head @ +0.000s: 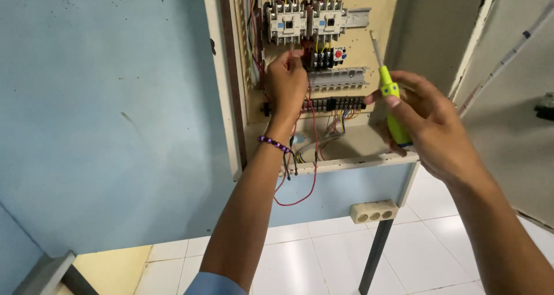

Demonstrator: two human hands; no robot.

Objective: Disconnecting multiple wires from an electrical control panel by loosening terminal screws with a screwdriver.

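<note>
Left hand at the relay, screwdriver held back at its 3 o'clock

The left hand was closed narrowly around red wires beside the small black overload relay with a red button, inside the beige open electrical cabinet. The right hand gripped the lime-green plastic-handled screwdriver, its shaft upright and tipped toward 11 o'clock, well apart from the relay; the left hand was nearer.

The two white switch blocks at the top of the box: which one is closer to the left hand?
The left white switch block. It sits almost straight above the left hand, while the right block lies further toward the screwdriver.
</note>
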